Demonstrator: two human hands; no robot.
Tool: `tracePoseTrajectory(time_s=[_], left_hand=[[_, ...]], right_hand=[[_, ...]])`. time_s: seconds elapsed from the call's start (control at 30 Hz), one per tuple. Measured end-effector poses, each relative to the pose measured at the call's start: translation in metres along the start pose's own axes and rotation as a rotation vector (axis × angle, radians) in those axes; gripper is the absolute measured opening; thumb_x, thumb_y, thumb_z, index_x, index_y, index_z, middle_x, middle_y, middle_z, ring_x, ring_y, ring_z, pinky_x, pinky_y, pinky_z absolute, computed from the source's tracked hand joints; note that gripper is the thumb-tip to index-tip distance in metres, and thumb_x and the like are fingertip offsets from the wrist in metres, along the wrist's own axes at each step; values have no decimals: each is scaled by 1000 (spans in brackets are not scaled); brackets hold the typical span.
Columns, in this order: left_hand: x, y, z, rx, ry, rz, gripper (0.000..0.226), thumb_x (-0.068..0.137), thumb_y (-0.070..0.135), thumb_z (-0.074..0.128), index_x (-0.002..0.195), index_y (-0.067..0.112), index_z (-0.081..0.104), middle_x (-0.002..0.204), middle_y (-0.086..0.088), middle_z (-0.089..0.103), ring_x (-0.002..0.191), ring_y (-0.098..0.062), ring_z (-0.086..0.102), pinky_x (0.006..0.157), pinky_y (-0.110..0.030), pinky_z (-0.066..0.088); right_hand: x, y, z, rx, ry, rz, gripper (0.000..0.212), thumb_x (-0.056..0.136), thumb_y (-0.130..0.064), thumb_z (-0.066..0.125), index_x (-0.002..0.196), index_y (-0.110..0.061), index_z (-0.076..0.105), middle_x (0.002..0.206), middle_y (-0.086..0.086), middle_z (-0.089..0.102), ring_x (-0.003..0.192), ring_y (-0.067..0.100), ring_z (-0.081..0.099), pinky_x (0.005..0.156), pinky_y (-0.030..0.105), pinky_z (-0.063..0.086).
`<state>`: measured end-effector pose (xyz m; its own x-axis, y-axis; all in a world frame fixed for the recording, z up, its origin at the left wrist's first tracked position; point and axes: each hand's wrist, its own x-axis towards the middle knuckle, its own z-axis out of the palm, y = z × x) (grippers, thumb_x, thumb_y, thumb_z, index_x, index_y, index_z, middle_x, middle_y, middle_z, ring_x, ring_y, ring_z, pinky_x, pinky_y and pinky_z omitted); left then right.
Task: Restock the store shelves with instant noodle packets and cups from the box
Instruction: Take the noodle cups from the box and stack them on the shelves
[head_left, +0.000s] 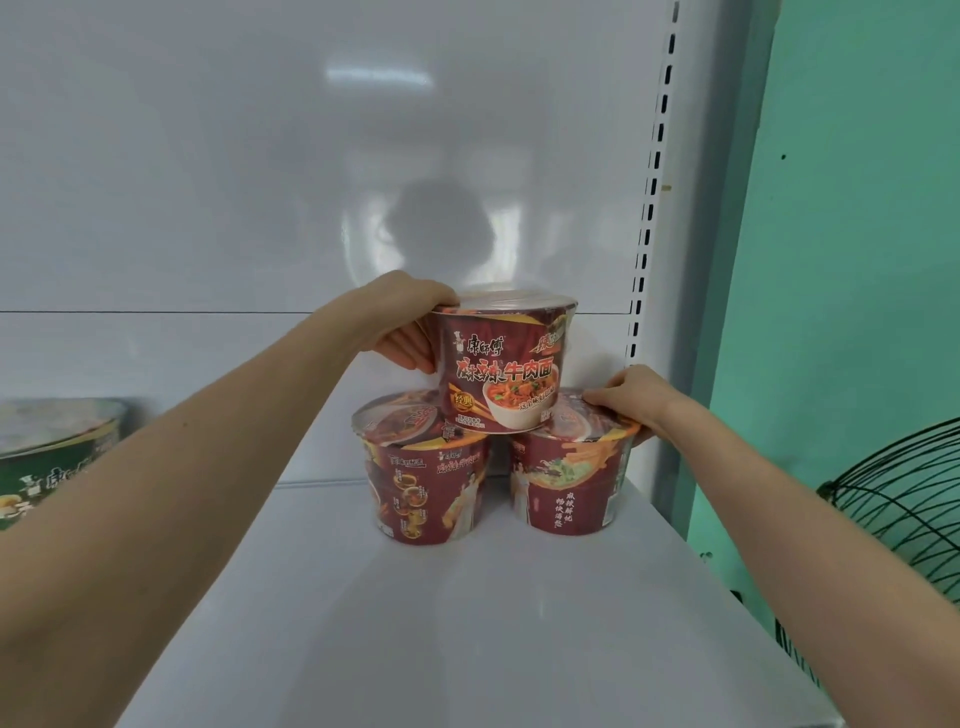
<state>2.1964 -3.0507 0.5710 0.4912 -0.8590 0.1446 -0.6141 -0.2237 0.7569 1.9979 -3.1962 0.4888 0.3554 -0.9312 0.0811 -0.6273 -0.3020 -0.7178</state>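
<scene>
Three dark red instant noodle cups form a small pyramid at the back right of the white shelf (467, 623). The top cup (506, 364) rests on the lids of the lower left cup (423, 473) and the lower right cup (569, 478). My left hand (410, 327) grips the top cup's left side, fingers wrapped round its rim and wall. My right hand (631, 400) lies on the lid and right rim of the lower right cup, fingers curled over its edge.
A green noodle cup (52, 452) stands at the shelf's far left. The slotted white upright (652, 208) and a green wall (857, 260) bound the right side. A black wire fan guard (904, 504) sits low on the right.
</scene>
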Motion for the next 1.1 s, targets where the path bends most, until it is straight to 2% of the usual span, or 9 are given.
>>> tracePoseTrajectory(time_s=[0.17, 0.27, 0.33, 0.4, 0.5, 0.6, 0.8, 0.9, 1.1], left_hand=[[-6, -5, 0, -91, 64, 8, 52, 93, 46, 39, 86, -2, 60, 71, -16, 68, 60, -24, 68, 51, -25, 53], [-20, -8, 0, -67, 237, 107, 54, 95, 41, 33, 91, -5, 60, 76, -17, 68, 65, -26, 65, 62, -30, 53], [-36, -14, 0, 117, 420, 247, 52, 95, 38, 34, 83, -4, 62, 77, -16, 68, 71, -32, 64, 67, -34, 52], [-59, -23, 2, 395, 542, 371, 49, 96, 39, 35, 76, 2, 59, 72, -13, 63, 75, -37, 59, 62, -32, 42], [-93, -42, 10, 662, 529, 458, 40, 94, 42, 37, 93, 13, 64, 84, -7, 68, 83, -32, 59, 65, -29, 36], [-125, -61, 16, 759, 441, 464, 40, 93, 46, 36, 99, 17, 64, 89, -3, 70, 85, -28, 61, 66, -29, 39], [-182, -104, -6, 858, 360, 431, 39, 95, 46, 32, 105, 21, 60, 96, -2, 69, 92, -26, 61, 69, -29, 41], [-217, -138, -36, 919, 366, 400, 40, 95, 47, 31, 105, 20, 59, 96, 0, 68, 91, -26, 62, 69, -30, 43], [-319, -231, -129, 959, 410, 242, 39, 96, 45, 32, 103, 19, 59, 93, -1, 68, 88, -26, 61, 69, -30, 45]], right_hand=[[-9, 4, -5, 115, 60, -21, 31, 90, -36, 54, 83, -5, 55, 68, 6, 59, 61, 21, 59, 50, 27, 51], [-22, -1, -13, 65, 205, -164, 32, 92, -26, 50, 85, 4, 61, 73, 13, 63, 74, 25, 54, 61, 26, 41], [-33, -8, -21, 23, 327, -275, 34, 91, -19, 50, 89, 12, 62, 88, 25, 67, 77, 32, 57, 65, 26, 36], [-48, -19, -31, 0, 411, -373, 32, 91, -18, 50, 92, 11, 63, 96, 27, 66, 89, 38, 60, 67, 27, 35], [-68, -41, -40, -23, 485, -474, 28, 91, -18, 49, 94, 4, 66, 98, 19, 67, 94, 32, 59, 71, 26, 37], [-92, -67, -32, -5, 511, -571, 27, 92, -19, 47, 97, 0, 65, 99, 14, 66, 85, 22, 54, 72, 22, 35], [-145, -135, 28, 54, 443, -772, 25, 92, -19, 47, 95, -3, 65, 98, 10, 67, 90, 21, 58, 73, 21, 36], [-178, -178, 78, 104, 324, -851, 24, 92, -18, 48, 94, -1, 65, 97, 10, 67, 94, 22, 59, 78, 24, 40], [-275, -272, 212, 214, 44, -977, 21, 91, -16, 49, 89, -3, 65, 88, 4, 65, 86, 18, 58, 70, 20, 37]])
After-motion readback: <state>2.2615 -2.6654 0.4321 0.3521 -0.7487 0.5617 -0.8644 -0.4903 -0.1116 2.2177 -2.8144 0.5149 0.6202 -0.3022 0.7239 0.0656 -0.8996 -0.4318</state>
